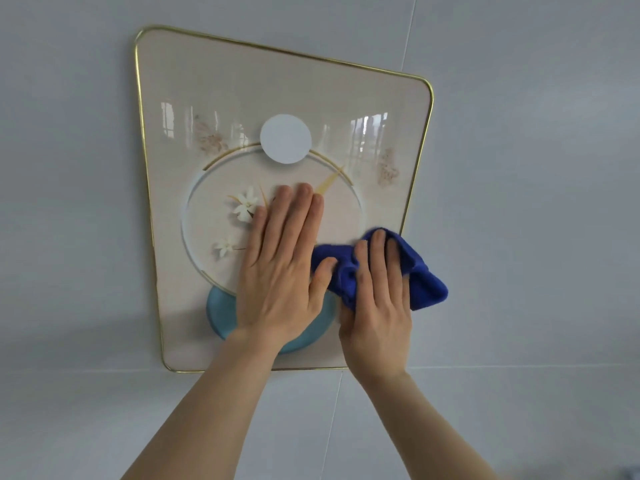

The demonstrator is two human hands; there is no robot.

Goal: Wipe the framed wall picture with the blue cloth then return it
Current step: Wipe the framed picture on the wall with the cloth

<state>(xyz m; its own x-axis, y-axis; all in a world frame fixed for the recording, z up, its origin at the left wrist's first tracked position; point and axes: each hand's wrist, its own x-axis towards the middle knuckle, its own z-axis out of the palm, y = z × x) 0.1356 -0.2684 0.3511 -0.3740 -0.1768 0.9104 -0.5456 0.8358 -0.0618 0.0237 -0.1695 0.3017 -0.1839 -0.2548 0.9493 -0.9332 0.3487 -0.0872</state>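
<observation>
The left hand (280, 271) lies flat, fingers together, on the framed wall picture (242, 98); the right hand (377, 306) presses the bunched blue cloth (426, 282) against its lower right edge, fingers curled into the cloth.

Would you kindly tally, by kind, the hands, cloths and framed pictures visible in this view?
Hands: 2, the left hand flat on the picture and the right hand gripping the cloth
Blue cloth: 1
Framed picture with gold edge, on the wall: 1
Total: 4

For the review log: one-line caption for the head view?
Left hand steadies the framed picture while right hand wipes with blue cloth.
</observation>
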